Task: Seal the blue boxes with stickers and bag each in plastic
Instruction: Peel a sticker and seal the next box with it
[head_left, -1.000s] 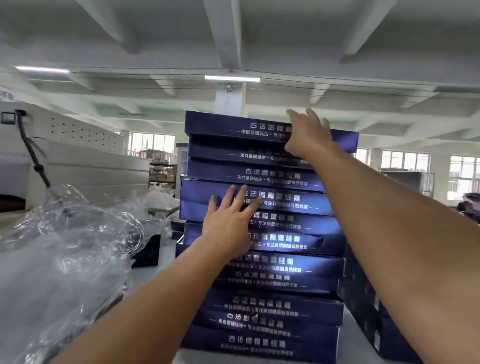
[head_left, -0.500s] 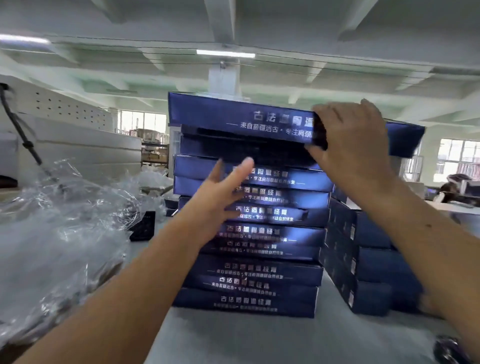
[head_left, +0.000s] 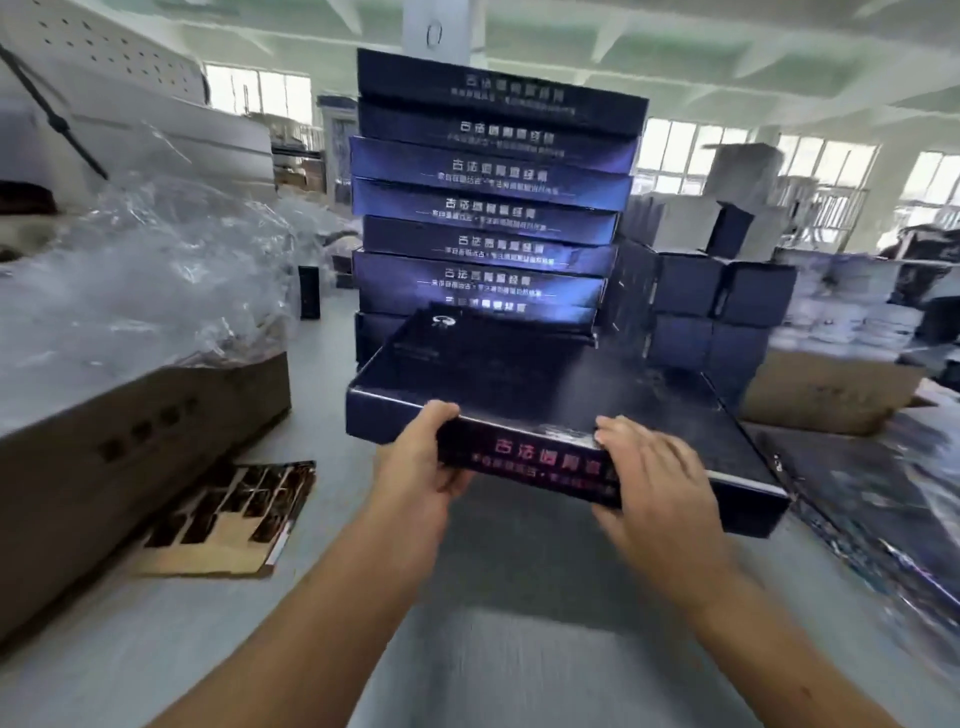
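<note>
Here, both hands hold one flat blue box (head_left: 545, 374) by its near edge, in front of the tall stack of blue boxes (head_left: 488, 208) that stands on the grey surface (head_left: 519, 649). The left hand (head_left: 421, 457) grips the edge left of the printed lettering, thumb on top and fingers curled beneath. The right hand (head_left: 654, 478) grips it further right, fingers hooked over the top edge and palm against the front wall. The near edge of the box is clear of the surface and casts a shadow below; its far edge reaches the lower boxes of the stack, though motion blur makes it hard to say whether the two touch. The stack is uneven, with several boxes jutting out sideways. To the right of the stack, touching or nearly so, is a lower pile of dark boxes (head_left: 696, 301), and in front of that pile sits an open cardboard carton (head_left: 826, 389). Left of the stack a heap of clear plastic bags (head_left: 145, 270) spills over a long brown carton (head_left: 130, 431). A sticker sheet (head_left: 234, 514) with many pieces already peeled off lies flat on the surface just in front of that carton, left of the held box. On the stack's near right lies something dark under glossy plastic (head_left: 909, 509), probably bagged boxes.
</note>
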